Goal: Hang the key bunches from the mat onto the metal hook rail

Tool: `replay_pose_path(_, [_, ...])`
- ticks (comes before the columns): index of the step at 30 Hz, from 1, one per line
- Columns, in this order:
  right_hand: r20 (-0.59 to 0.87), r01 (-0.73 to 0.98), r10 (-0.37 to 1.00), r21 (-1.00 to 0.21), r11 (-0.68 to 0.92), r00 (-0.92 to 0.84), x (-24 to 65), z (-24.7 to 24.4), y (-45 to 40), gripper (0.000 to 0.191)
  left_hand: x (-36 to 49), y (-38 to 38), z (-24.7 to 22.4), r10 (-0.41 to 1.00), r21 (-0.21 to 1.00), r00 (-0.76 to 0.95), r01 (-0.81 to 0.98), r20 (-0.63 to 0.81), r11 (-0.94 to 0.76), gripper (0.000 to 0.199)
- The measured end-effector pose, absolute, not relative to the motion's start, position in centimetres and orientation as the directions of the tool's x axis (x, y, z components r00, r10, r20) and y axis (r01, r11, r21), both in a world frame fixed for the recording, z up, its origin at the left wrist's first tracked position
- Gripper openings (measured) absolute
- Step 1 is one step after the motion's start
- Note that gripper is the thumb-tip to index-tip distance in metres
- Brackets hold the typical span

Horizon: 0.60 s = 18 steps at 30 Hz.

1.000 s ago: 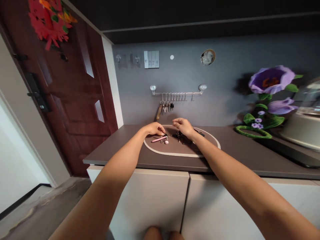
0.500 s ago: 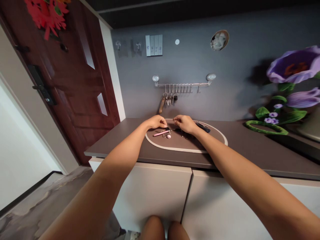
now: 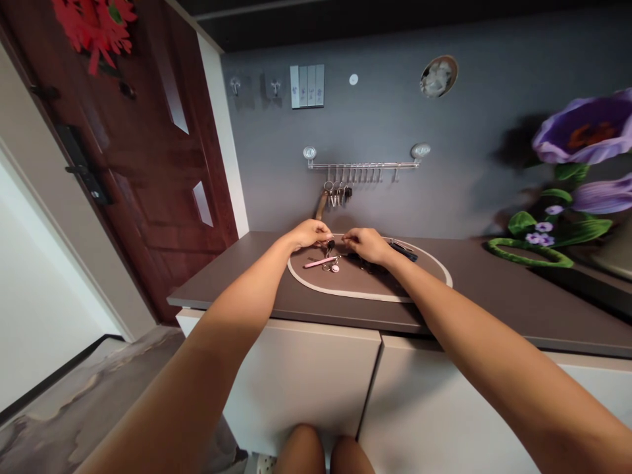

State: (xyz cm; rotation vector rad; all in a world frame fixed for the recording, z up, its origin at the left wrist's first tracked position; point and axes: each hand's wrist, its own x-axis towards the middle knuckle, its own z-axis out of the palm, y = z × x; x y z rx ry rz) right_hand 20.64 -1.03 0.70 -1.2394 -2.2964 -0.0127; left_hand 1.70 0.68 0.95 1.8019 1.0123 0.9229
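Observation:
My left hand (image 3: 310,234) is closed in a pinch above the oval mat (image 3: 340,293), and a small bunch of keys (image 3: 330,245) with a black head hangs from its fingertips. Just below lie a pink stick-shaped keychain (image 3: 320,262) and a round pink charm (image 3: 335,268) beside a metal ring. My right hand (image 3: 366,244) hovers low over the mat's middle with thumb and fingers together; what they hold, if anything, I cannot make out. Dark keys (image 3: 368,266) lie partly hidden under that hand. Behind its wrist rests a black keychain item (image 3: 403,251).
On the wall, a rail (image 3: 365,165) with hooks carries several hanging keys (image 3: 338,195) and a brown strap-like piece (image 3: 321,205). A purple flower decoration (image 3: 585,135) stands at the right of the counter (image 3: 237,280). A dark red door (image 3: 162,171) is at left.
My left hand has risen slightly, lifting the black-headed keys off the mat. My right hand stays nearly in place. The whole view has shifted a little.

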Motion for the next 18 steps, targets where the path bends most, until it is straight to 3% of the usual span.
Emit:
replay_pose_path(5, [0.481,0.762,0.766,-0.266,0.591,-0.426,20.5,0.9,-1.5,0.021,1.8,0.7,1.2,0.921,0.955,0.345,0.161,0.181,-0.248,0.011])
replay_pose_path(14, [0.543,0.612,0.776,-0.506,0.607,-0.321,20.0,1.4,-2.3,0.024,2.1,0.3,1.6,0.933,0.987,0.323,-0.017,0.158,-0.162,0.016])
replay_pose_path(18, [0.536,0.573,0.782,-0.548,0.609,-0.319,20.0,1.3,-2.2,0.026,2.3,-0.1,1.8,0.929,0.988,0.335,-0.023,0.154,-0.155,0.020])
